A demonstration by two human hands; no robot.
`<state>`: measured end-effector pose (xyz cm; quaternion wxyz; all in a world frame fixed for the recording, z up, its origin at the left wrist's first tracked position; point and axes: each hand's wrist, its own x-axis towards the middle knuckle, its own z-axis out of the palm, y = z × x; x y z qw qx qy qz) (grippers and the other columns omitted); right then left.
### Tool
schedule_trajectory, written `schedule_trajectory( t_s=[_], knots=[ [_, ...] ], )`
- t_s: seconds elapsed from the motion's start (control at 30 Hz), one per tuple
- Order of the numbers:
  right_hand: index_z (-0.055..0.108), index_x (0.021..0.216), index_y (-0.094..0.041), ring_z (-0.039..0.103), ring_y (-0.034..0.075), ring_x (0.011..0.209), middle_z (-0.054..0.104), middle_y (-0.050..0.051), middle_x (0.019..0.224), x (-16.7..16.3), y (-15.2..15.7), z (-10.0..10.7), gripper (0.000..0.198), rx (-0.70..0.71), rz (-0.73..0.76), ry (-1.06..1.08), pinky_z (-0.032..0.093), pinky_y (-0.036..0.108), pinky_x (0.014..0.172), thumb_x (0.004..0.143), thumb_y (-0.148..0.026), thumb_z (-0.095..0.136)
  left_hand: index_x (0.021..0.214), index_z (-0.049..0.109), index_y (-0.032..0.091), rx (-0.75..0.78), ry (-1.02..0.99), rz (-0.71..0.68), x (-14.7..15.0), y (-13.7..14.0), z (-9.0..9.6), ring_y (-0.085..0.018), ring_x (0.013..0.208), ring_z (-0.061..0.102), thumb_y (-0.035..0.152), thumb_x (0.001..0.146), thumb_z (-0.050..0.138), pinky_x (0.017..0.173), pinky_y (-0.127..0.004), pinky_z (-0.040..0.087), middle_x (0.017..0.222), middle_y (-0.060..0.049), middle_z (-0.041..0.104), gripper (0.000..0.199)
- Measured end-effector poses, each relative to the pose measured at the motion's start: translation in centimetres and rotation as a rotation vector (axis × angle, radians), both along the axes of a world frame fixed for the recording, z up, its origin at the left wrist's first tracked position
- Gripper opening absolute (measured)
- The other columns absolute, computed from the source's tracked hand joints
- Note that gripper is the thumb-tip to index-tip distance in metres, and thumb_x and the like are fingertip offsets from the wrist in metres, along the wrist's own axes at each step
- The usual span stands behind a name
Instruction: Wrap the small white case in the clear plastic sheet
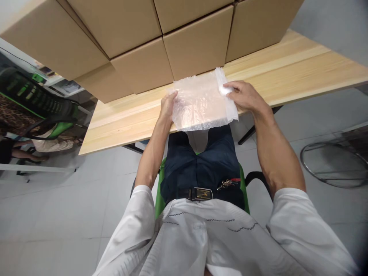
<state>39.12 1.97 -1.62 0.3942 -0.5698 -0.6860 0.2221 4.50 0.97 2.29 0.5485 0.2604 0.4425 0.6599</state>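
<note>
A flat, translucent plastic bag (198, 101) with a crinkled surface is held over the front edge of the wooden table. My left hand (168, 106) grips its left edge, fingers closed and partly hidden behind the film. At the opposite side, my right hand (244, 96) pinches the bag's right edge between thumb and fingers. Something white and bunched (225, 89) shows at those fingertips; I cannot tell whether it is folded film or a separate piece. A pinkish tone shows through the plastic, and whether anything lies inside is unclear.
Stacked brown cardboard boxes (198, 42) stand along the back of the wooden table (310, 73). On the right floor is a round metal stool frame (333, 165). A black and green chair (37, 99) and part of another person (54, 143) are at left.
</note>
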Motion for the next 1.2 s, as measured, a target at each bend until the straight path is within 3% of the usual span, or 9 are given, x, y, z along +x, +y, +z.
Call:
schedule_trajectory(
  t_s=[0.1, 0.2, 0.4, 0.6, 0.83, 0.93, 1.0, 1.1, 1.2],
  knots=[
    [0.094, 0.150, -0.025, 0.081, 0.046, 0.156, 0.088, 0.015, 0.167, 0.1, -0.3, 0.0, 0.057, 0.008, 0.013, -0.037, 0.062, 0.073, 0.141, 0.096, -0.020, 0.076, 0.101, 0.082, 0.025, -0.043, 0.109, -0.034, -0.5, 0.1, -0.5, -0.029, 0.103, 0.090, 0.037, 0.101, 0.107, 0.095, -0.040, 0.073, 0.090, -0.005, 0.084, 0.027],
    [0.092, 0.154, -0.024, 0.081, 0.045, 0.159, 0.088, 0.014, 0.169, 0.0, -0.3, -0.1, 0.065, 0.020, 0.000, -0.093, 0.061, 0.073, 0.143, 0.094, -0.015, 0.069, 0.097, 0.082, 0.026, -0.024, 0.156, -0.050, -1.1, 0.1, -0.3, -0.027, 0.101, 0.089, 0.025, 0.101, 0.101, 0.091, -0.035, 0.070, 0.090, -0.005, 0.086, 0.019],
    [0.093, 0.149, -0.035, 0.077, 0.049, 0.163, 0.090, 0.009, 0.164, -0.1, -0.4, -0.1, 0.053, 0.005, -0.002, -0.088, 0.057, 0.074, 0.147, 0.102, -0.023, 0.072, 0.103, 0.086, 0.028, -0.018, 0.092, -0.003, -1.5, -0.7, 0.4, -0.029, 0.104, 0.090, 0.040, 0.101, 0.105, 0.088, -0.036, 0.071, 0.094, -0.006, 0.089, 0.023],
    [0.089, 0.163, -0.023, 0.080, 0.049, 0.161, 0.089, 0.014, 0.169, -0.1, -0.1, -0.7, 0.071, 0.047, 0.007, -0.196, 0.058, 0.074, 0.145, 0.096, -0.017, 0.067, 0.094, 0.079, 0.028, 0.002, 0.094, 0.066, -2.2, -0.4, -0.1, -0.023, 0.094, 0.083, 0.043, 0.098, 0.111, 0.083, -0.030, 0.067, 0.087, -0.002, 0.082, 0.036],
    [0.084, 0.175, -0.028, 0.076, 0.051, 0.168, 0.085, 0.014, 0.176, 0.2, 0.0, -0.6, 0.067, 0.033, 0.035, -0.281, 0.058, 0.078, 0.145, 0.112, -0.036, 0.060, 0.086, 0.068, 0.025, 0.115, 0.483, 0.064, -4.7, 1.0, -1.3, -0.017, 0.078, 0.068, 0.037, 0.103, 0.102, 0.073, -0.024, 0.058, 0.079, 0.004, 0.067, 0.040],
    [0.083, 0.175, -0.032, 0.077, 0.052, 0.166, 0.087, 0.013, 0.174, 0.2, 0.1, -0.7, 0.069, 0.047, 0.042, -0.309, 0.058, 0.083, 0.143, 0.111, -0.035, 0.058, 0.096, 0.074, 0.023, 0.132, 0.681, 0.104, -6.0, 0.9, -1.4, -0.018, 0.084, 0.072, 0.032, 0.104, 0.099, 0.084, -0.029, 0.064, 0.085, 0.002, 0.069, 0.028],
    [0.083, 0.174, -0.025, 0.079, 0.051, 0.164, 0.087, 0.016, 0.173, 0.1, 0.2, -0.8, 0.074, 0.064, 0.037, -0.331, 0.058, 0.080, 0.144, 0.105, -0.029, 0.059, 0.110, 0.078, 0.023, 0.151, 0.826, 0.146, -6.9, 0.3, -1.1, -0.022, 0.093, 0.078, 0.037, 0.106, 0.101, 0.097, -0.036, 0.069, 0.089, 0.002, 0.068, 0.027],
    [0.083, 0.172, -0.019, 0.080, 0.047, 0.163, 0.086, 0.018, 0.173, -0.1, 0.1, -0.8, 0.077, 0.072, 0.024, -0.359, 0.056, 0.074, 0.147, 0.100, -0.022, 0.058, 0.133, 0.080, 0.025, 0.255, 1.051, 0.181, -7.6, -0.6, 0.1, -0.029, 0.115, 0.085, 0.055, 0.115, 0.095, 0.120, -0.047, 0.071, 0.098, 0.000, 0.071, 0.038],
    [0.083, 0.174, -0.023, 0.078, 0.045, 0.166, 0.086, 0.015, 0.175, -0.3, 0.0, -0.6, 0.076, 0.074, 0.023, -0.363, 0.055, 0.072, 0.147, 0.103, -0.022, 0.057, 0.154, 0.079, 0.028, 0.384, 1.253, 0.067, -6.4, -0.9, 1.6, -0.034, 0.143, 0.085, 0.070, 0.123, 0.083, 0.139, -0.056, 0.064, 0.125, -0.008, 0.084, 0.053]
  ],
)
